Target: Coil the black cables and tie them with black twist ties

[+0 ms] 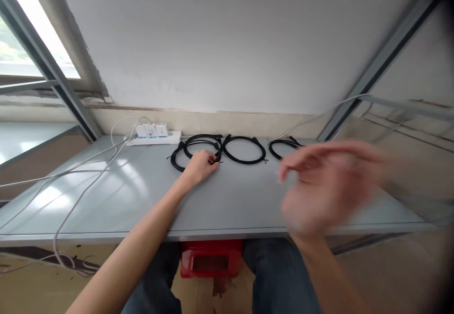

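Two overlapping black cable coils lie right of the power strip; the left hand, nearer, is closed on their right rim; the right hand, farther right, is too blurred to tell.

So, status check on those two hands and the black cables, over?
Left hand at overlapping left coils, grip unclear. Right hand blurred, no load visible. Middle coil lies on table. Right hand partly hides rightmost coil.
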